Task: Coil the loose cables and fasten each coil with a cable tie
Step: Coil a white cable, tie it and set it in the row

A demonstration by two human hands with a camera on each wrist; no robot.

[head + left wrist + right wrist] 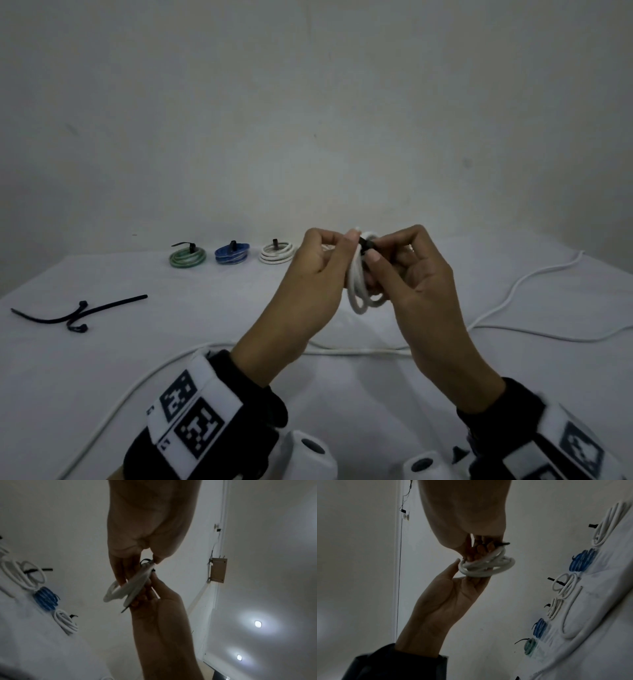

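Both hands hold a white cable coil (360, 287) above the table (239, 308).
Left hand (317, 270) pinches its top edge; right hand (407, 270) pinches the black cable tie (365, 244) wrapped there; loops hang below both grips.

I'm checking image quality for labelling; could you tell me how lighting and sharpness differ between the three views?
Head view: evenly lit, the white coil fairly sharp, edges bowed. Left wrist view: dim, the hands backlit, ceiling lights flaring. Right wrist view: dim and soft, the hands in shadow.

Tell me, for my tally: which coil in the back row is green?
The green coil, leftmost in the row; beside it sit the blue coil and the white coil.
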